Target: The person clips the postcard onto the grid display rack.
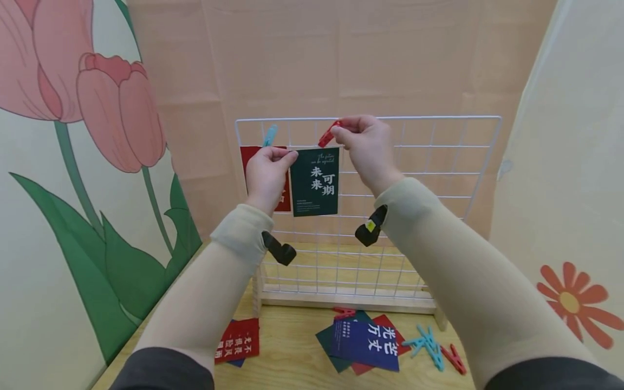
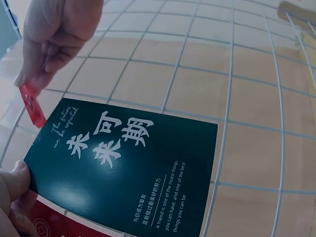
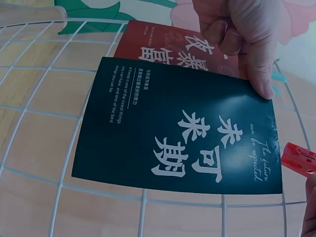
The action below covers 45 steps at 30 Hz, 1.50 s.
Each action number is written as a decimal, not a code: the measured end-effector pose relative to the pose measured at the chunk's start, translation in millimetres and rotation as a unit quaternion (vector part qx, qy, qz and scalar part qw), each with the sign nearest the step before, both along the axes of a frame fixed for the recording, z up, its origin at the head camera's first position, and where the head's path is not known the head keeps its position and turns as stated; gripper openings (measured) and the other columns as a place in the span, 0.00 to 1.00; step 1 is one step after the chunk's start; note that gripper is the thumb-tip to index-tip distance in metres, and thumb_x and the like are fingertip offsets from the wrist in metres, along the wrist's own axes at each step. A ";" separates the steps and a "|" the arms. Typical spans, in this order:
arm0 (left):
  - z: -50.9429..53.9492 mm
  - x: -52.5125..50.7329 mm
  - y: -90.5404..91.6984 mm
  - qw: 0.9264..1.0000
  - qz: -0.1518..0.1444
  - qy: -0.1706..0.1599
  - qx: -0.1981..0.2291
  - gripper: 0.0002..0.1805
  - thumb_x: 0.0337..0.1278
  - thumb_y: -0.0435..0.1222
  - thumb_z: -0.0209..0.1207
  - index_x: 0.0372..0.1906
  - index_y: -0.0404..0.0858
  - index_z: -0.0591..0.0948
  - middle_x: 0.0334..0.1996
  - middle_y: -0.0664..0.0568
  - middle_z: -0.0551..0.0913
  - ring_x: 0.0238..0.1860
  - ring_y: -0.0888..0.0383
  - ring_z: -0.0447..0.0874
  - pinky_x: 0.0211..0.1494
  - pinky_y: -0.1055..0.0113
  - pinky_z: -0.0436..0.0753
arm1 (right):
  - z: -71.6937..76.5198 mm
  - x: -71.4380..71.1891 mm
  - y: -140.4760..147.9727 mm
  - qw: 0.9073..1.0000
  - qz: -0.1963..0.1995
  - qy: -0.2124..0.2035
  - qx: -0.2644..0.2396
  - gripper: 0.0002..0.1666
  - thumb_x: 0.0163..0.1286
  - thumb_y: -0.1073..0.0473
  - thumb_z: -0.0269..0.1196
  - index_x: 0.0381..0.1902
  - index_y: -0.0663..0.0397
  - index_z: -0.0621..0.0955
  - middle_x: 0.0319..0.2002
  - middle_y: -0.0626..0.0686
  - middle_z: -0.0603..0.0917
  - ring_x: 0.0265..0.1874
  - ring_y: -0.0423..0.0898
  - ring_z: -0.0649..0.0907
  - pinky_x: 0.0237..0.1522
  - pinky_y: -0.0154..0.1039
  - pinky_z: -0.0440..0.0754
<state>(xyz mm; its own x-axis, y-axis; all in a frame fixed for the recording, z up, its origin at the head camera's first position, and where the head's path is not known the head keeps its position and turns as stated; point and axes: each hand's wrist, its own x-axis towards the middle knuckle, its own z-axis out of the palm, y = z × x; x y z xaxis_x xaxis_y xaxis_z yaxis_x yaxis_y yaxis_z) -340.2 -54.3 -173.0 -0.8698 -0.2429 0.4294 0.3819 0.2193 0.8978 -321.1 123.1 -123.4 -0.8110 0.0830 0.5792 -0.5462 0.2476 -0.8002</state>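
Observation:
My left hand (image 1: 267, 176) pinches the upper left corner of a dark green card (image 1: 317, 195) with white lettering, holding it against a white wire grid (image 1: 390, 260). Between the thumb and fingers of my right hand (image 1: 368, 151) is a red clothespin (image 1: 329, 134), its tip at the card's top edge. The left wrist view shows the red clothespin (image 2: 32, 106) close to that edge; whether it bites the card, I cannot tell. Partly behind my left hand, a red card (image 1: 284, 200) hangs on the grid under a light blue clothespin (image 1: 270, 135).
Below the grid's wooden base (image 1: 346, 300), a blue card (image 1: 365, 344) tops a small pile on the wooden table (image 1: 287, 368). Light blue clothespins (image 1: 426, 344) and a red clothespin (image 1: 454, 358) lie right of it. Another red card (image 1: 239, 341) lies at left, partly behind my forearm.

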 end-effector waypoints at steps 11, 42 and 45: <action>2.1 -1.8 2.1 1.000 0.000 -0.001 -0.005 0.14 0.57 0.50 0.64 0.41 0.46 0.83 0.36 0.57 0.84 0.39 0.57 0.80 0.46 0.62 0.79 | 2.2 -8.4 -2.0 0.999 -0.019 -0.027 -0.022 0.15 0.66 0.56 0.64 0.47 0.56 0.83 0.42 0.53 0.84 0.39 0.50 0.82 0.44 0.35 0.78; 5.8 1.3 11.7 1.000 0.004 0.006 -0.030 0.13 0.60 0.47 0.62 0.43 0.44 0.83 0.37 0.56 0.83 0.39 0.57 0.79 0.44 0.66 0.80 | 5.9 -3.1 -2.7 0.997 -0.041 -0.064 -0.006 0.17 0.66 0.52 0.63 0.48 0.56 0.83 0.44 0.52 0.81 0.32 0.46 0.79 0.36 0.34 0.74; 7.2 0.2 14.1 1.000 0.012 0.011 -0.027 0.13 0.59 0.48 0.62 0.42 0.44 0.83 0.36 0.56 0.83 0.38 0.58 0.80 0.44 0.67 0.80 | 5.5 -2.6 -1.9 0.997 -0.046 -0.066 0.007 0.17 0.67 0.52 0.63 0.48 0.55 0.83 0.44 0.52 0.81 0.32 0.46 0.79 0.35 0.34 0.74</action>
<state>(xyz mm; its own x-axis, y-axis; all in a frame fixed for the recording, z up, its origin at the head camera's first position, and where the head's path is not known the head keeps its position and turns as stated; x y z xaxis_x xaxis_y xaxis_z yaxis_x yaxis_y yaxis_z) -340.1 -40.2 -165.8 -0.8537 -0.2405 0.4619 0.3960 0.2762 0.8757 -323.7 121.1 -117.9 -0.8696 0.1532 0.4693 -0.4106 0.3032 -0.8599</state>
